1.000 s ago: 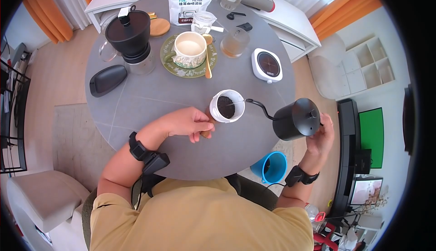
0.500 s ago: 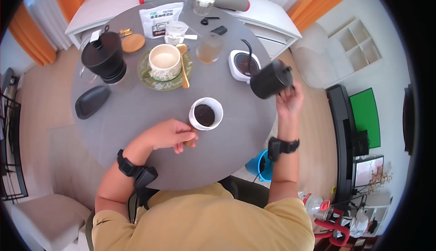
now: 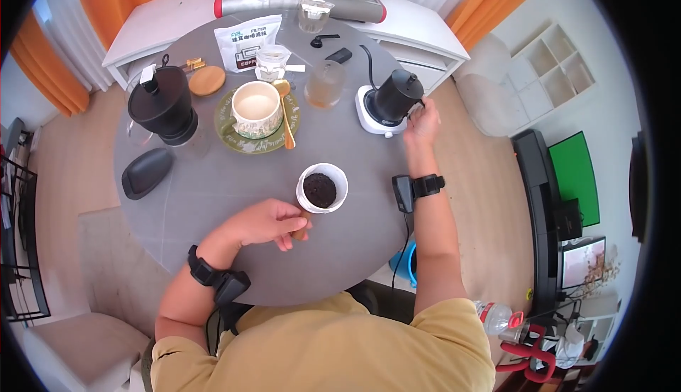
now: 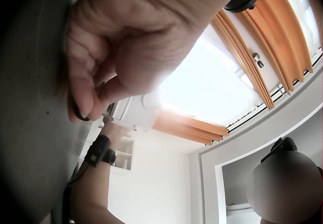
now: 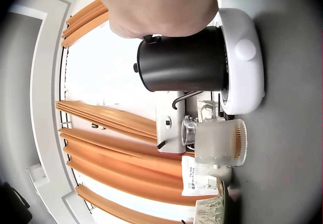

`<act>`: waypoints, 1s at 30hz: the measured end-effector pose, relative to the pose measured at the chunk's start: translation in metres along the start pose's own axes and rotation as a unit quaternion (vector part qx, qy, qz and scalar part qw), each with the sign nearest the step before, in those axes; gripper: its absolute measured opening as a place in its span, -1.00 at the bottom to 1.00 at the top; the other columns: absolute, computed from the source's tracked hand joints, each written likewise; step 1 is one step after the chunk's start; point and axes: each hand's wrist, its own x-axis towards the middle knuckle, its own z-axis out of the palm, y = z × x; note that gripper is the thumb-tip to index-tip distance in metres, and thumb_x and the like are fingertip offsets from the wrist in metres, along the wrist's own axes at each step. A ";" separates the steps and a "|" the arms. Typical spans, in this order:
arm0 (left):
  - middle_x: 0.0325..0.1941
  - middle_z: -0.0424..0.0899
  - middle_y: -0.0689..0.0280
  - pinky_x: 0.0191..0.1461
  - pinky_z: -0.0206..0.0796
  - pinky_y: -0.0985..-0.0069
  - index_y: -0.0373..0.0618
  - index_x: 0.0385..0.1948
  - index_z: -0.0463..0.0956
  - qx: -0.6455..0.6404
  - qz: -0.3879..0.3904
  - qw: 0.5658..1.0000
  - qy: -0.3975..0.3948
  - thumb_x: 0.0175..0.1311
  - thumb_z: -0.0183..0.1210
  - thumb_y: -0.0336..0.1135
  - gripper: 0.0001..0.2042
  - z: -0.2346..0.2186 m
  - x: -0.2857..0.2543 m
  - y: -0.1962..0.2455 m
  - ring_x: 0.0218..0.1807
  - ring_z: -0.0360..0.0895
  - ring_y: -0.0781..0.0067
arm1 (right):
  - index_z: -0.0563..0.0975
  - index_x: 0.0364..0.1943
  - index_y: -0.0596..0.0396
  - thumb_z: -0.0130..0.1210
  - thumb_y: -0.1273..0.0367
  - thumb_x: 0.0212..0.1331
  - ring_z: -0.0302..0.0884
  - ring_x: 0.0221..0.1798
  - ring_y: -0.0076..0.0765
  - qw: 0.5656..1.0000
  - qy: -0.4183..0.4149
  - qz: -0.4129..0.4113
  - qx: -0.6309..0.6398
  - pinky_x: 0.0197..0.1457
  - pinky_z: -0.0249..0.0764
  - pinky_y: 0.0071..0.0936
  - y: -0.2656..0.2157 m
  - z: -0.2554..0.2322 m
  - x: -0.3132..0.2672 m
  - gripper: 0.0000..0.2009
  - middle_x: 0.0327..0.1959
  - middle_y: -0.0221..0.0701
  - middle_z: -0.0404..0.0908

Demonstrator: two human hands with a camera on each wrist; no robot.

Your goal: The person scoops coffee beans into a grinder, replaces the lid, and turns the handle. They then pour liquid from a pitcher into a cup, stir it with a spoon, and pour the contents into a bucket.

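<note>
A white cup (image 3: 342, 195) with dark coffee grounds (image 3: 320, 190) in it stands near the middle of the table. By its brown wooden handle (image 3: 303, 226), my left hand (image 3: 269, 223) holds it with thumb and fingers. My right hand (image 3: 423, 125) grips the handle of a black gooseneck kettle (image 3: 397, 96), whose spout points away from me. In the right wrist view the kettle (image 5: 184, 62) stands upright on a white hot plate (image 5: 247, 78) with a round knob. The left wrist view shows my left hand (image 4: 128, 37) close up, its fingertips pinched together.
A frosted glass (image 3: 324, 87) stands left of the hot plate. Further left are a patterned mug (image 3: 257, 119) on a green saucer (image 3: 228, 136) with a gold spoon (image 3: 287, 119), a black grinder (image 3: 159, 101) and a dark oval tray (image 3: 147, 173). A coffee filter bag (image 3: 245, 43) stands behind.
My right hand has carried the kettle away from the cup, forward onto the hot plate; a thin stream ran from its spout earlier. The left hand keeps its hold on the cup's handle.
</note>
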 end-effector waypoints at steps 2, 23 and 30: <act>-0.29 0.62 0.34 -0.34 0.45 0.63 -0.21 -0.12 0.51 -0.006 0.008 1.000 -0.012 0.36 -0.01 -0.24 -0.74 -0.001 0.003 -0.005 -0.47 0.53 0.60 | 0.37 -0.63 -0.01 0.11 0.33 0.08 0.00 -0.77 -0.66 1.000 -0.010 -0.011 -0.012 -0.70 -0.10 -0.58 0.001 0.003 -0.006 -0.78 -0.81 -0.63 0.12; -0.44 0.64 0.33 -0.49 0.41 0.62 -0.22 -0.31 0.59 0.115 0.011 0.993 0.020 0.29 0.09 -0.17 -0.73 0.004 0.001 -0.001 -0.50 0.59 0.54 | 0.53 -0.21 0.14 0.04 0.14 0.26 0.50 -0.52 -0.59 0.745 -0.430 0.365 -0.355 -0.57 0.36 -0.67 -0.044 -0.032 -0.223 -0.68 -0.47 -0.45 0.59; -0.42 0.65 0.30 -0.52 0.38 0.64 -0.20 -0.24 0.59 0.039 0.046 0.986 0.154 0.28 0.05 -0.24 -0.76 -0.027 -0.009 0.001 -0.54 0.55 0.58 | 0.45 -0.08 0.21 0.02 0.13 0.29 0.55 -0.42 -0.54 0.763 -0.410 0.424 -0.263 -0.48 0.45 -0.66 -0.019 -0.022 -0.254 -0.62 -0.30 -0.31 0.60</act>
